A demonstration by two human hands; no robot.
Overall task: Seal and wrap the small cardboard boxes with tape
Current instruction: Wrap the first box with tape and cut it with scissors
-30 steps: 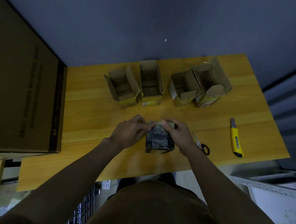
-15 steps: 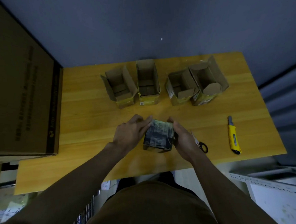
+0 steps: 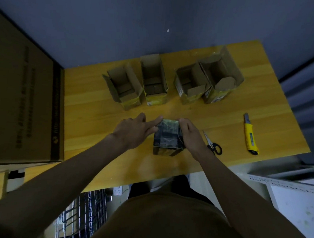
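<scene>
Between both hands' fingers, dark wrapped box, touching each side

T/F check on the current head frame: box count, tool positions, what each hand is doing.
1. Four open cardboard boxes stand in a row behind the hands. True.
2. The scissors lie left of the left hand. False: they lie by the right hand.
3. The yellow utility knife is being held. False: it lies untouched on the table.
4. Both hands touch the dark wrapped box. True.
</scene>
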